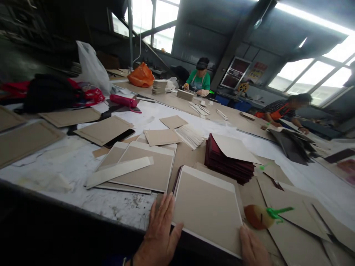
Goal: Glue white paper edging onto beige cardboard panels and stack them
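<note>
My left hand [160, 232] lies flat with fingers stretched out on the near left edge of a grey cardboard panel with a white border [208, 207], close to the table's front edge. At the panel's near right corner rests my right hand [253, 247], its fingers partly out of view but extended. A round brown brush with a green handle [262, 216] lies just right of the panel. Behind the panel stands a stack of dark red covers [227, 162] with a loose grey sheet on top.
Grey boards [146, 168] and a long white strip [119, 170] lie left of the panel. More cardboard sheets [294, 218] spread to the right. Bags and an orange sack [141, 75] sit at the back. Two other people [199, 79] work at the far side.
</note>
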`<state>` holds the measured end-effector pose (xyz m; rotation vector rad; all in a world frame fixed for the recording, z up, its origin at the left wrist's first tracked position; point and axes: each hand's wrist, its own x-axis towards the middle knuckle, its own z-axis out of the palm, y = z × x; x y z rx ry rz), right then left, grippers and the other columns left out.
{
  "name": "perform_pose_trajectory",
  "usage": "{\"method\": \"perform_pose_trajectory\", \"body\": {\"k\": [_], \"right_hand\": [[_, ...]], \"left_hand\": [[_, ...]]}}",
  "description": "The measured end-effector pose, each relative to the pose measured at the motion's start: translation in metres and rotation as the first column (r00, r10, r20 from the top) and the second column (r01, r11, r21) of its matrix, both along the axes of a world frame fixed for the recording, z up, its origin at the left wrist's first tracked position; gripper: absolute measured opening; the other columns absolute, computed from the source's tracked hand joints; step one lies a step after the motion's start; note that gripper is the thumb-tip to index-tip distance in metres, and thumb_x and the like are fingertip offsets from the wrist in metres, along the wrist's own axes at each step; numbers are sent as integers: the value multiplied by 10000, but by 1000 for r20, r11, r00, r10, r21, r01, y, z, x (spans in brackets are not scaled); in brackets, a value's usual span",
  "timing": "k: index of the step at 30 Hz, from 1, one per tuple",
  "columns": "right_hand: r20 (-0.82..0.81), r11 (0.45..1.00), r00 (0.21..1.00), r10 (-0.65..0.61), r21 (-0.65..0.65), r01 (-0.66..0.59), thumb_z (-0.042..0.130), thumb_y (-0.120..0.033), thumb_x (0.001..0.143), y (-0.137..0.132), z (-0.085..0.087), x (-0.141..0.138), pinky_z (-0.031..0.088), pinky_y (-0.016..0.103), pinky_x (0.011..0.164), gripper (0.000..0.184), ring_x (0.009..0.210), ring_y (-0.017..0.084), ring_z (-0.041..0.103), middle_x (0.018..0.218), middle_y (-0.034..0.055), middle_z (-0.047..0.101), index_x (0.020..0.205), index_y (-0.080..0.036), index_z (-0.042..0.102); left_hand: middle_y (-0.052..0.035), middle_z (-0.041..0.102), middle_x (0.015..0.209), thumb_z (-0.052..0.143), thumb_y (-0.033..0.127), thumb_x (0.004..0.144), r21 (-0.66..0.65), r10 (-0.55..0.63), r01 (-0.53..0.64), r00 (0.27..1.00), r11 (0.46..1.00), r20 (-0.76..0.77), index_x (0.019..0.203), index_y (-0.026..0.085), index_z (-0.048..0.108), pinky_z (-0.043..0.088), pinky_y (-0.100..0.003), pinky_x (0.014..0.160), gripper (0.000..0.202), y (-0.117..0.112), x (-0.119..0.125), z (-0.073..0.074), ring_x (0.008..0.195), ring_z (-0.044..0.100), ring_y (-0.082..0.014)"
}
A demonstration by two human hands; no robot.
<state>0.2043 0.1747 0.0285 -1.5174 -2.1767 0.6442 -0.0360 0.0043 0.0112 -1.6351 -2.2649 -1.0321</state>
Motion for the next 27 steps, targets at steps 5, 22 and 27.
{"method": "perform_pose_trajectory", "body": {"k": [5,22,27], "right_hand": [[-199,953,942,-271,-195,233,466,-587,727,-20,49,-17,430,343,907,530,1100,278,522,1123,74,637,1025,-182,634],[-622,837,696,-358,-544,-56,675,-486,570,-9,64,-173,490,289,653,396,823,190,559,905,1,654,837,-196,646],[-661,788,648,-379,-597,-148,694,-432,572,-14,60,-200,462,224,545,391,741,149,536,871,-7,635,871,-186,635]], "left_hand": [[-75,373,1400,365,273,895,-16,-87,97,950,995,299,1409,263,112,223,-520,1069,572,0,3,-2,1291,316,-224],[-139,551,1171,510,306,767,-428,369,-312,928,848,55,1129,141,525,359,-459,910,398,-41,-210,35,1105,465,-311],[-113,589,1019,566,358,713,-513,341,-232,931,826,129,959,158,547,391,-400,823,317,-37,-224,45,1012,495,-297]]}}
